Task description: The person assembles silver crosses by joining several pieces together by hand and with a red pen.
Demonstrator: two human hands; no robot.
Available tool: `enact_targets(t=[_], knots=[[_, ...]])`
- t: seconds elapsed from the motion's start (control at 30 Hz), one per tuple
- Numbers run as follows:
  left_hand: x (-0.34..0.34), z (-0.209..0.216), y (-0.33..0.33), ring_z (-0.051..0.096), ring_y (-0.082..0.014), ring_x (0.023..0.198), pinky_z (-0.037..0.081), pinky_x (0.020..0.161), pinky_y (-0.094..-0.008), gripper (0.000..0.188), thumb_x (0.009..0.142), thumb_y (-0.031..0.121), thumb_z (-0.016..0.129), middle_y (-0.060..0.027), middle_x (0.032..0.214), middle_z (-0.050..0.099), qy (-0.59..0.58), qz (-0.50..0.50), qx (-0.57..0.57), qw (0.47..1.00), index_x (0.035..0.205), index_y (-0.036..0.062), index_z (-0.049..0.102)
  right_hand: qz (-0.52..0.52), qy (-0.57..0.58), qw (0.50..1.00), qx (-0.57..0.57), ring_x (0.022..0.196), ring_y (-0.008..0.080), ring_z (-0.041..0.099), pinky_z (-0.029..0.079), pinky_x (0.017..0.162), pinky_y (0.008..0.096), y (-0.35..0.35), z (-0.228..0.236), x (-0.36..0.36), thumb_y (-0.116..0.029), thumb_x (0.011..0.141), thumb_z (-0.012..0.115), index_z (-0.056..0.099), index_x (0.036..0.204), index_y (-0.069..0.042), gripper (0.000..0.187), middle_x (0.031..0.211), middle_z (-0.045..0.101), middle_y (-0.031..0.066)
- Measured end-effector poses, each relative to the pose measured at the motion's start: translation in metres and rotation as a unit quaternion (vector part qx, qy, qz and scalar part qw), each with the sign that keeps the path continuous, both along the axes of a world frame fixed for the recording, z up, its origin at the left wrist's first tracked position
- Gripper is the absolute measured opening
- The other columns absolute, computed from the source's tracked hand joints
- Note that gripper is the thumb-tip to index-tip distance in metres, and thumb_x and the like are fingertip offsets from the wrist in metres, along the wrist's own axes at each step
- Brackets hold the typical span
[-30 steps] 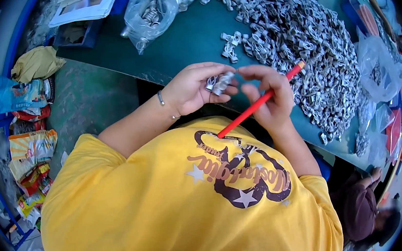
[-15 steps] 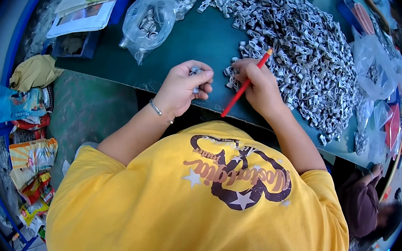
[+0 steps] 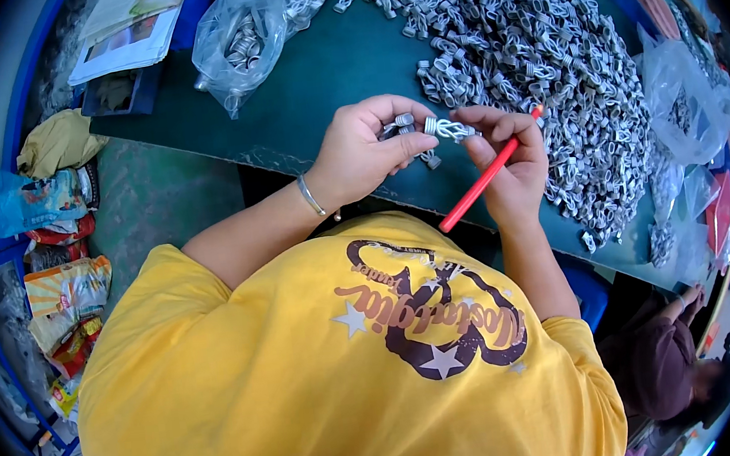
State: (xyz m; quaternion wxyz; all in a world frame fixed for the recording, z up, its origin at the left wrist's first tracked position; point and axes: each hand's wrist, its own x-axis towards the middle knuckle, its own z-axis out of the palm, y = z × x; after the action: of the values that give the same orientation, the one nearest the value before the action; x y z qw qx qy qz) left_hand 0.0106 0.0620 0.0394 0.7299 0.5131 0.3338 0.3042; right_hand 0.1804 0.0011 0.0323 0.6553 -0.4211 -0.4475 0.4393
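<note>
My left hand (image 3: pixel 364 150) is closed around several small grey metal pieces with looped ends and ribbed collars. One such looped metal piece (image 3: pixel 445 129) stretches between the two hands, its ribbed end at my left fingertips and its far end pinched by my right fingers. My right hand (image 3: pixel 516 172) also keeps a red pencil (image 3: pixel 483 185) slanted across its fingers, one end pointing down toward my shirt. Just beyond the right hand lies a large heap of the same grey pieces (image 3: pixel 577 85) on the green table (image 3: pixel 339 66).
A clear plastic bag (image 3: pixel 235 46) with metal parts lies at the far left of the table, beside papers (image 3: pixel 128 44) on a blue bin. Another clear bag (image 3: pixel 681 101) sits right of the heap. A person in a dark top (image 3: pixel 656 371) is at lower right.
My right hand has drawn back from the heap's edge and now meets my left hand at a looped piece. The left hand has moved slightly right; the pencil stays in the right hand.
</note>
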Motion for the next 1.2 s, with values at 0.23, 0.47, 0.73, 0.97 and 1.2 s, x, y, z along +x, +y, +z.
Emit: enact_targets(t=[0.23, 0.47, 0.73, 0.97, 1.2], knots=[[0.001, 0.007, -0.002, 0.053, -0.008, 0.068, 0.042, 0.061, -0.0191, 0.018, 0.074, 0.003, 0.066, -0.0053, 0.08, 0.06, 0.019, -0.006, 0.269, 0.963, 0.091, -0.0006, 0.061, 0.034, 0.117, 0.992, -0.029, 0.074, 0.0182, 0.06, 0.051, 0.064, 0.0242, -0.009, -0.013, 0.004, 0.011, 0.077, 0.055, 0.039, 0.081, -0.004, 0.022, 0.09, 0.058, 0.0179], [0.001, 0.013, -0.008, 0.049, -0.005, 0.062, 0.039, 0.054, -0.0171, 0.02, 0.076, 0.004, 0.064, -0.003, 0.078, 0.059, 0.019, -0.004, 0.107, 0.994, 0.096, -0.0003, 0.06, -0.043, 0.014, 0.997, 0.066, 0.085, 0.0214, 0.059, 0.052, 0.072, 0.0297, -0.013, -0.008, 0.0, 0.015, 0.07, 0.06, 0.037, 0.083, -0.005, 0.034, 0.097, 0.055, 0.0183], [-0.001, 0.003, -0.01, 0.047, -0.0058, 0.059, 0.037, 0.046, -0.0158, 0.024, 0.088, 0.011, 0.05, -0.0029, 0.081, 0.056, -0.062, -0.041, -0.161, 0.984, 0.108, -0.002, 0.053, -0.061, -0.123, 0.978, 0.155, 0.082, 0.0204, 0.057, 0.049, 0.07, 0.0274, -0.011, 0.001, -0.016, 0.012, 0.067, 0.066, 0.036, 0.084, -0.005, 0.038, 0.093, 0.057, 0.0171], [-0.015, 0.0, -0.001, 0.049, -0.0074, 0.063, 0.036, 0.043, -0.0158, 0.023, 0.091, 0.017, 0.043, -0.0032, 0.082, 0.052, -0.144, 0.028, -0.364, 0.92, 0.106, 0.001, 0.048, -0.081, -0.197, 0.975, 0.06, 0.075, 0.0183, 0.06, 0.047, 0.065, 0.0248, -0.005, -0.002, 0.002, 0.008, 0.076, 0.058, 0.041, 0.075, -0.003, 0.02, 0.088, 0.062, 0.0172], [-0.024, -0.011, 0.005, 0.045, -0.0067, 0.061, 0.036, 0.048, -0.0174, 0.017, 0.088, 0.017, 0.05, -0.0022, 0.078, 0.049, -0.133, 0.04, -0.302, 0.943, 0.097, 0.0031, 0.051, 0.026, -0.507, 0.854, 0.118, 0.083, 0.0306, 0.057, 0.046, 0.072, 0.0373, 0.012, -0.009, -0.001, 0.013, 0.057, 0.052, 0.048, 0.073, -0.003, 0.023, 0.087, 0.062, 0.0118]])
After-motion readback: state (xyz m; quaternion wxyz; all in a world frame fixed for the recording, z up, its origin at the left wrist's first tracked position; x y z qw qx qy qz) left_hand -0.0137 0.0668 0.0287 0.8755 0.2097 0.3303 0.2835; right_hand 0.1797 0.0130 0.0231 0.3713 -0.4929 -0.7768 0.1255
